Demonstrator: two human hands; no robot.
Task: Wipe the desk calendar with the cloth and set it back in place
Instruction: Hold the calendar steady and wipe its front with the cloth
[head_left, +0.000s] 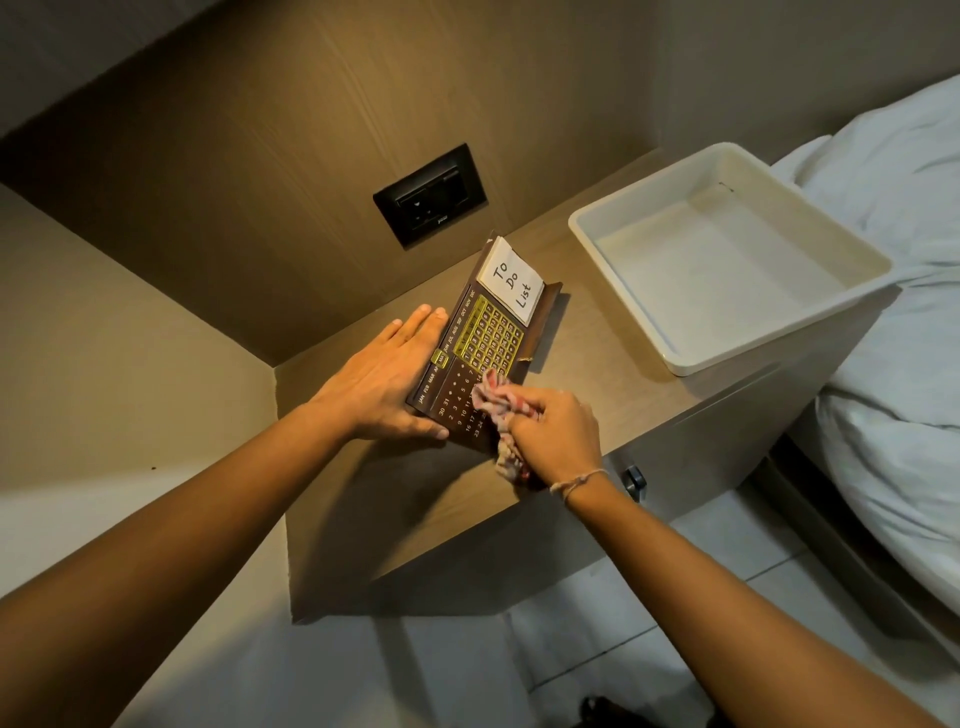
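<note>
Desk calendar (480, 353) flat on counter (415, 499), left hand (384, 379) open, steadying its edge, right hand (556, 431) bunched tight around cloth (493, 400), pressed on the numbers

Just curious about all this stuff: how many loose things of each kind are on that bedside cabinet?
Calendar: 1
Note: 1, on the calendar
Cloth: 1, in the right hand
Tray: 1
Total: 4
The left hand steadies the calendar.
</note>
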